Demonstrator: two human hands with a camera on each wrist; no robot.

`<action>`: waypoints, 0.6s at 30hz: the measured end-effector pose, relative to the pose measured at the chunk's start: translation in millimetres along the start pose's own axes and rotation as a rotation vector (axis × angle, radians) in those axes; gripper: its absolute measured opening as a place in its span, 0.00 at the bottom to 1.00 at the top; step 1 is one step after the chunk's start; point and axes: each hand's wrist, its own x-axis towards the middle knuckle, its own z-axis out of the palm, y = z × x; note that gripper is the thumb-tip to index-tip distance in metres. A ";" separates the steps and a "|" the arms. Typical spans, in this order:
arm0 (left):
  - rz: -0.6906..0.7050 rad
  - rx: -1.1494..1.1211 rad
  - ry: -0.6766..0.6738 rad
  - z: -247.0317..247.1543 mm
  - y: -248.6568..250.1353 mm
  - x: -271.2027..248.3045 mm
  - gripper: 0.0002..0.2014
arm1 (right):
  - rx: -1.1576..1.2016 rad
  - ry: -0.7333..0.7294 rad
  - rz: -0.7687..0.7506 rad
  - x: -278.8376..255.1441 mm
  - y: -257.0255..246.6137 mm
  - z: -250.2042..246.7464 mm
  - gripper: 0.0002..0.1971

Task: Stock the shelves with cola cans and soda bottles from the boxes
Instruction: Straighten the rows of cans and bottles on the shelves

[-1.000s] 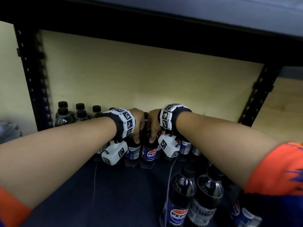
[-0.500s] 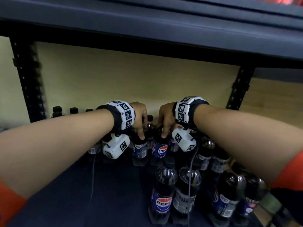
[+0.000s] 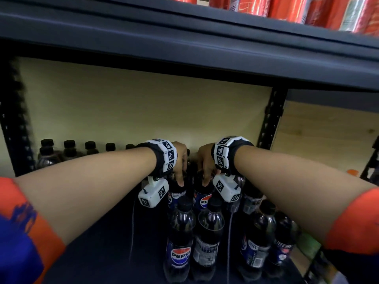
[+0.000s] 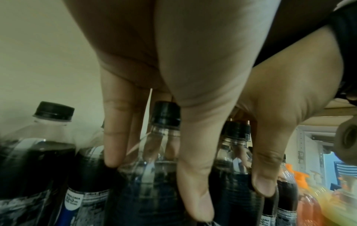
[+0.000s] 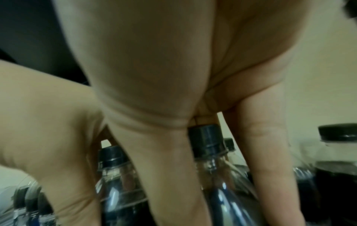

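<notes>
Two Pepsi bottles with black caps stand side by side in the middle of the dark lower shelf [image 3: 102,253]. My left hand [image 3: 181,179] comes down over the left bottle [image 3: 177,194]. In the left wrist view its thumb [image 4: 193,175] lies in front of the neck and its fingers [image 4: 114,137] behind, below the cap [image 4: 166,113]. My right hand [image 3: 206,178] holds the right bottle [image 3: 205,200] the same way. There the cap [image 5: 204,137] sits between thumb [image 5: 164,168] and fingers [image 5: 260,152]. The two hands nearly touch.
More Pepsi bottles [image 3: 180,232] stand in front of the held pair and to the right [image 3: 260,232]. A row of black-capped bottles [image 3: 69,148] lines the back left. Red cans [image 3: 287,7] fill the shelf above. Black uprights [image 3: 270,119] frame the bay.
The head view has lifted and drawn back, so the upper shelf with its red cans now shows. Both hands stay on the same two bottle tops.
</notes>
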 end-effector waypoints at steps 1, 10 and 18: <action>0.006 0.015 0.007 1.8 0.9 2.7 0.26 | 0.012 -0.006 -0.005 1.7 0.4 2.0 0.24; 0.019 0.018 -0.019 16.1 -0.4 20.2 0.27 | 0.035 -0.022 0.000 17.5 -3.8 12.8 0.20; 0.013 0.031 -0.036 17.0 3.6 28.2 0.28 | 0.115 -0.024 -0.040 21.0 2.7 15.7 0.19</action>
